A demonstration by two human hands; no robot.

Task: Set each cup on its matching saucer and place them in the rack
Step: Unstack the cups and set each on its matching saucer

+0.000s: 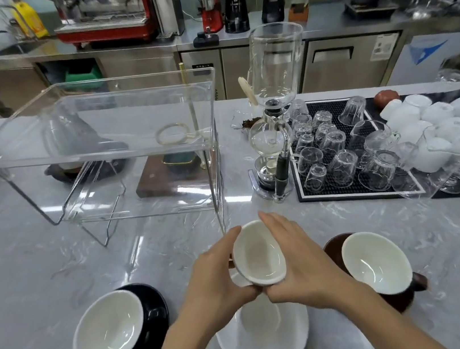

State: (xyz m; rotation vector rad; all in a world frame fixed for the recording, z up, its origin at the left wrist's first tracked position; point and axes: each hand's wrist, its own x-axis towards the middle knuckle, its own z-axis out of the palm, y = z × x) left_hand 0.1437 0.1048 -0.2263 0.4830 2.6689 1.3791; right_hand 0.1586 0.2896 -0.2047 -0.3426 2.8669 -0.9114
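A white cup (260,255) is held tilted between both hands above the white saucer (266,345) at the counter's front. My left hand (215,281) cups its left side and my right hand (298,259) holds its right side, fingers along the wall. A black cup (108,327) sits on a black saucer (153,311) at the front left. At the front right a brown cup (376,261) stands on a brown saucer (331,249). The clear acrylic two-tier rack (100,152) stands beyond, to the left.
A glass siphon coffee maker (272,126) stands right of the rack. A black mat (344,190) holds several upturned glasses, with white cups (435,119) stacked further right. A wooden board (170,180) with a pour-over stand sits behind the rack.
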